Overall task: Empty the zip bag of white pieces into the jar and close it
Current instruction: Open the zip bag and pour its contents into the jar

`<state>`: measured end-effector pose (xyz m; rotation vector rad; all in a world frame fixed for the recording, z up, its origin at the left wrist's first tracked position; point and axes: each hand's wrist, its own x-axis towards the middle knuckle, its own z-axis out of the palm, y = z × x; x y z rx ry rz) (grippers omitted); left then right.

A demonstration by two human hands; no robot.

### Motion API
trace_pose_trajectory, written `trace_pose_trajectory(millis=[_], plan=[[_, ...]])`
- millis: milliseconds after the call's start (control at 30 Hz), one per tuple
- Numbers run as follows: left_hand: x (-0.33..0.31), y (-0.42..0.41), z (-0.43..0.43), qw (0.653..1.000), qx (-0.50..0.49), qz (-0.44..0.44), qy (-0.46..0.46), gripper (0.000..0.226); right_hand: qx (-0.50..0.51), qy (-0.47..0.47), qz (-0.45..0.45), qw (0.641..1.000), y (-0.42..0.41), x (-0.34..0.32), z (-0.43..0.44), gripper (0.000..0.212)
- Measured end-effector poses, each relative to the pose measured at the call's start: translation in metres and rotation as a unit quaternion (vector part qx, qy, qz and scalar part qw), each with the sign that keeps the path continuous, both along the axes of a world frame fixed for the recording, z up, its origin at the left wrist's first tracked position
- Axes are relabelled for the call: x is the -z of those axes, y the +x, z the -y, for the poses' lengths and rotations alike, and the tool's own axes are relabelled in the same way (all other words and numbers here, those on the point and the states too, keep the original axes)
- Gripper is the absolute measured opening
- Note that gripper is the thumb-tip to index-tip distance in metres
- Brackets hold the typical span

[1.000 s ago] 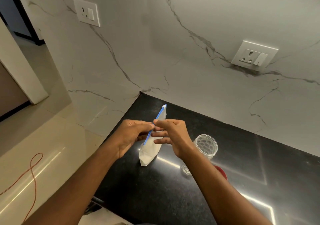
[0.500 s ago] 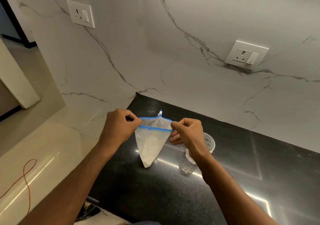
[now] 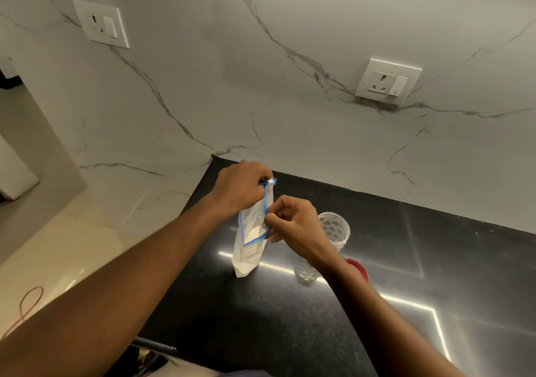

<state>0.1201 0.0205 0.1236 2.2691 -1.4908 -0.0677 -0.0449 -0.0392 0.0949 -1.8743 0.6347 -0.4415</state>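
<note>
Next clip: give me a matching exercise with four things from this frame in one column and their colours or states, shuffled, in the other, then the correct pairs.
Things:
1. zip bag
2. jar
3. lid
4. counter

Descriptions:
A. red, partly hidden behind the right forearm
B. glossy black, reflecting light strips
C. held in both hands, blue-edged mouth pulled open
D. clear, standing open beside the right hand

Pairs: 1-C, 2-D, 3-A, 4-B

The left hand grips the bag's top by the slider.

Black counter (image 3: 435,260), marble wall w/ 2 sockets (image 3: 101,24) (image 3: 388,82), orange cord (image 3: 27,308) on floor.
</note>
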Motion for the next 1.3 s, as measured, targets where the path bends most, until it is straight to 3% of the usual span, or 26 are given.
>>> trace_pose_trajectory(millis=[167,300,533,633,733,833,1033,1300], plan=[[-0.022,0.001,0.006,0.997,0.015,-0.020,-0.072,0.017,0.014,0.074,0.073,0.995,-0.019,-0.011,0.011,0.016],[-0.063,-0.007,0.021,0.989,0.043,-0.012,-0.139,0.018,0.091,0.054,0.133,0.985,-0.039,-0.018,0.025,0.014],[-0.128,-0.031,0.077,0.960,0.139,-0.004,-0.244,0.018,0.232,0.012,0.105,0.967,-0.058,-0.029,0.090,0.031],[-0.149,-0.052,0.104,0.951,0.166,-0.022,-0.262,0.017,0.268,0.119,0.106,0.950,-0.065,-0.026,0.118,0.041],[-0.156,-0.076,0.127,0.949,0.177,-0.038,-0.258,0.015,0.251,0.259,0.164,0.918,-0.077,-0.016,0.135,0.051],[-0.148,-0.099,0.148,0.949,0.180,-0.048,-0.254,0.015,0.218,0.334,0.226,0.889,-0.092,-0.005,0.151,0.061],[-0.114,-0.122,0.175,0.946,0.173,-0.126,-0.243,0.015,0.282,0.356,0.271,0.849,-0.126,0.006,0.187,0.047],[-0.078,-0.127,0.170,0.935,0.139,-0.209,-0.249,0.022,0.283,0.309,0.263,0.869,-0.175,0.015,0.218,0.031]])
